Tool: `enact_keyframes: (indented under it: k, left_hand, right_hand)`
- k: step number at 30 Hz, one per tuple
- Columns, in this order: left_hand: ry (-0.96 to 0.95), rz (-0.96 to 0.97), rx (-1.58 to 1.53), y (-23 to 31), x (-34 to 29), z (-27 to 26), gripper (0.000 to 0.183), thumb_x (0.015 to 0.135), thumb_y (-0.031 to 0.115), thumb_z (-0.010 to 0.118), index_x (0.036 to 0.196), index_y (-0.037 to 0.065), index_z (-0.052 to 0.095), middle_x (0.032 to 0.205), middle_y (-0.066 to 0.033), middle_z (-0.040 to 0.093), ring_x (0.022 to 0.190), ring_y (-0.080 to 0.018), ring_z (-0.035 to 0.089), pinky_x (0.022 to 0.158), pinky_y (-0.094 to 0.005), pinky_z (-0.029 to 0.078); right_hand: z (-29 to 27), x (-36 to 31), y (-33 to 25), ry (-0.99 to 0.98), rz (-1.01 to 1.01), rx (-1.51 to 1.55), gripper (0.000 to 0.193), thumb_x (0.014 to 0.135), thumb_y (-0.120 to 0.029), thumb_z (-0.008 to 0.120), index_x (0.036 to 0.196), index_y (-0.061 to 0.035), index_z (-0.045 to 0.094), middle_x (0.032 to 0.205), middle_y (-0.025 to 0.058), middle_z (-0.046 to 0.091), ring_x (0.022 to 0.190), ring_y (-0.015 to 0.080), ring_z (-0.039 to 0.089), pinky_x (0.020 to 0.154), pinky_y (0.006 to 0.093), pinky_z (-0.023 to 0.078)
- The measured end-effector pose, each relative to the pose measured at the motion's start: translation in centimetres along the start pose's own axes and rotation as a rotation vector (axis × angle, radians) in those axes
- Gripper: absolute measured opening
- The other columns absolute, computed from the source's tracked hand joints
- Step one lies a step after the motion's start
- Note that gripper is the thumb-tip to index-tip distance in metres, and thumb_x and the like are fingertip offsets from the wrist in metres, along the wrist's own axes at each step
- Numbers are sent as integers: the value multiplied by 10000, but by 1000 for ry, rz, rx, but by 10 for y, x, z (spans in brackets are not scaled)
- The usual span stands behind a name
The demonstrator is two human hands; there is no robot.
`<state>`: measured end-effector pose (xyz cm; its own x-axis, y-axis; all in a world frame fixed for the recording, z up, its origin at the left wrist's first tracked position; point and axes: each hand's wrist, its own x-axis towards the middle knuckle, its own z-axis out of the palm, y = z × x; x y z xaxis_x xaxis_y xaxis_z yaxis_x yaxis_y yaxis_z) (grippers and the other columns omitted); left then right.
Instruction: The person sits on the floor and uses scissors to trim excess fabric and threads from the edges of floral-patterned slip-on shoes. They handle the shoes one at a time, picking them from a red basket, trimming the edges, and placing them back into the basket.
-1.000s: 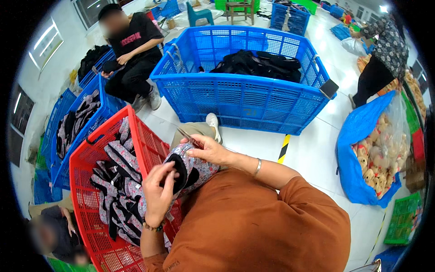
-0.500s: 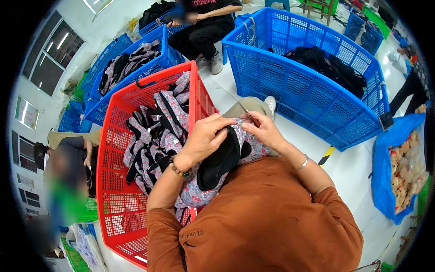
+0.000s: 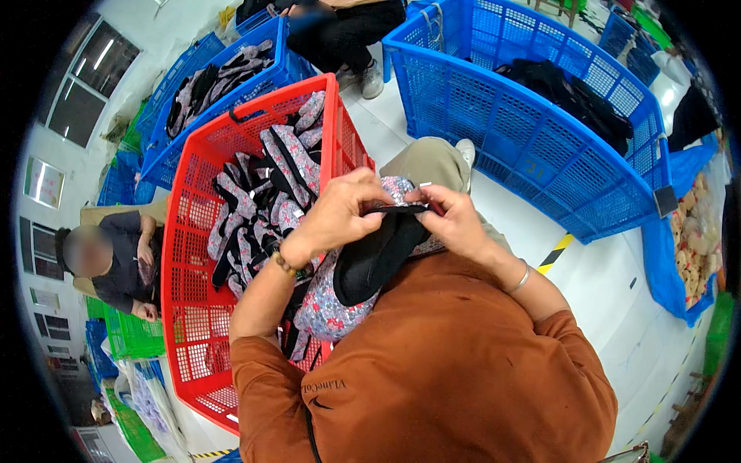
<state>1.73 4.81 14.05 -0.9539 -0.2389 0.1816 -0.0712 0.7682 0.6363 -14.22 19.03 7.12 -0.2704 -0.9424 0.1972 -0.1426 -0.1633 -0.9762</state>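
A floral grey-and-pink cloth slipper (image 3: 328,312) with a black sole-shaped part (image 3: 369,262) lies across my lap, between my forearms. On its upper edge, my left hand (image 3: 345,207) pinches the cloth with thumb and fingers. Close beside it my right hand (image 3: 455,224) grips the same edge, thumb below and fingers above. A small pale bit shows at my right fingertips, too small to name. Whether a tool sits in the right hand cannot be seen.
At my left stands a red crate (image 3: 197,324) of similar slippers (image 3: 289,162). Blue crates (image 3: 494,127) stand ahead, the right one holding black pieces (image 3: 567,100). A seated person (image 3: 116,258) is at far left, another (image 3: 340,35) ahead. A blue sack (image 3: 664,262) lies right.
My hands have drawn slightly closer together on the slipper's edge. The thin metal tool that stuck out of my right hand no longer shows. The view has shifted a little.
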Motion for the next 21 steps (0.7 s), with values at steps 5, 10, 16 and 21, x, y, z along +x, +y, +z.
enact_keyframes:
  k: [5, 10, 16, 21]
  left_hand:
    - [-40, 133, -412, -41, -1, 13, 347, 726, 58, 636, 1068, 35, 591, 1248, -132, 499, 1201, -247, 466, 1013, -350, 338]
    - [-26, 113, -425, -43, 6, 26, 359, 738, 59, 628, 1094, 31, 597, 1255, -141, 528, 1212, -265, 471, 1027, -371, 337]
    - [-41, 122, -144, -41, 10, 19, 276, 707, 40, 609, 979, 12, 650, 1164, -157, 588, 1129, -307, 538, 963, -380, 409]
    - [-45, 135, -158, -36, 12, 10, 165, 711, 68, 603, 853, 1, 653, 1073, -148, 620, 1011, -298, 561, 899, -386, 423]
  right_hand:
    - [-2, 12, 8, -121, 126, 431, 284, 790, 38, 597, 1073, 9, 607, 929, 18, 617, 755, 43, 523, 619, 178, 405]
    - [-13, 8, 17, -168, 256, 507, 293, 795, 21, 628, 1084, -13, 592, 911, -4, 591, 768, 35, 516, 600, 161, 384]
    - [3, 6, 26, -58, 36, 347, 272, 798, -6, 649, 1060, 6, 574, 910, -15, 575, 773, 55, 522, 645, 215, 428]
    - [2, 1, 12, 30, -91, -174, 223, 796, -102, 695, 959, 21, 606, 811, 9, 593, 726, 72, 525, 636, 257, 434]
